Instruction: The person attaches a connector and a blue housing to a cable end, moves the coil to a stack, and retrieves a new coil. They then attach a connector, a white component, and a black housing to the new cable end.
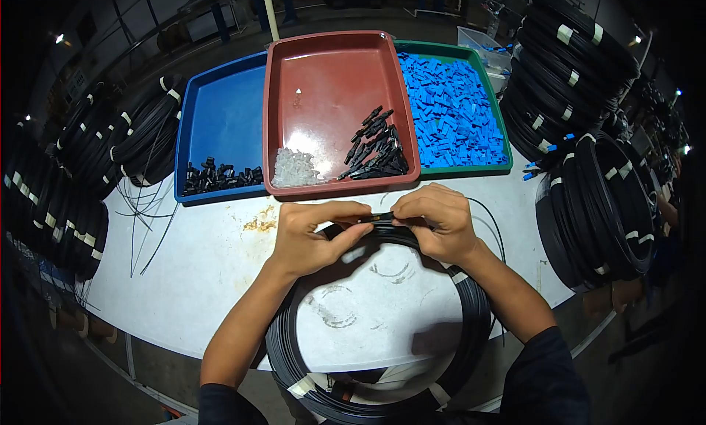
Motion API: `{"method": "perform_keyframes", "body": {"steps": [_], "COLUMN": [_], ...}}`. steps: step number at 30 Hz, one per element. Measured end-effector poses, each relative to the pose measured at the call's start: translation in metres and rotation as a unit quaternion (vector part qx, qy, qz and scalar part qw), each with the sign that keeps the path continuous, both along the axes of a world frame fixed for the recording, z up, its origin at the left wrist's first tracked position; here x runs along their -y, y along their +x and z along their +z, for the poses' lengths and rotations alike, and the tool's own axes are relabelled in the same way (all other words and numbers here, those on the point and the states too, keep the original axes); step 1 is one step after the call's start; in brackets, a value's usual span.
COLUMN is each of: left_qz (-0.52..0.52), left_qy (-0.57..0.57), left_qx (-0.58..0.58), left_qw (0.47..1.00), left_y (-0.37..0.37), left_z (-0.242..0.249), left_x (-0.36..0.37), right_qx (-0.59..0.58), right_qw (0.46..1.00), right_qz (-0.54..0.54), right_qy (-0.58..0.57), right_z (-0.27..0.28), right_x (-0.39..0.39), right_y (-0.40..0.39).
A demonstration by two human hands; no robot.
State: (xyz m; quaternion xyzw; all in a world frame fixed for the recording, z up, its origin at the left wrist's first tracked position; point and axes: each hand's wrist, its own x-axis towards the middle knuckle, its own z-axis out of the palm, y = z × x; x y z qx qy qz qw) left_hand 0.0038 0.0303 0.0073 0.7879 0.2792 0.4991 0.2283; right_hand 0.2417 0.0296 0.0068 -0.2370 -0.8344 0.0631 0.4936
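My left hand (310, 237) pinches one end of a slim black cable connector (378, 217) between thumb and fingers. At the other end of it, the fingertips of my right hand (438, 222) are closed on the same piece. A small yellowish spot shows on the connector's side. Just below both hands lies a coil of black cable (474, 318), bound with pale tape and reaching over the table's front edge. One loose strand of cable (500, 237) loops out to the right of my right hand. Where the cable meets the connector is hidden by my fingers.
Beyond my hands stand a blue tray (220, 119) with black caps, a red tray (331, 72) with clear pieces and black connectors, and a green tray (507, 156) full of blue parts. Cable coils (147, 134) stack at left, more coils (599, 204) at right on the white table (198, 278).
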Motion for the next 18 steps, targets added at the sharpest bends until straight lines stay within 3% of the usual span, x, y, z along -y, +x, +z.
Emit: {"method": "perform_keyframes", "body": {"steps": [3,10,18], "left_qz": [0.011,-0.005,-0.04], "left_qy": [-0.073,-0.03,-0.05], "left_qx": [0.053,-0.007,0.006], "left_qw": [0.996,1.0,0.998], "left_y": [-0.0027,-0.0068,-0.0097], "left_z": [-0.001,-0.0025,-0.0026], "left_x": [0.0023,0.0016,-0.0006], "right_qx": [-0.027,0.025,0.069], "right_qw": [1.0,0.998,0.996], "right_qz": [-0.007,-0.01,-0.01], "right_qy": [0.014,0.048,0.048], "right_z": [-0.0036,-0.0016,-0.0001], "right_x": [-0.0005,0.0014,0.0046], "right_y": [-0.002,-0.0002,-0.0018]}}
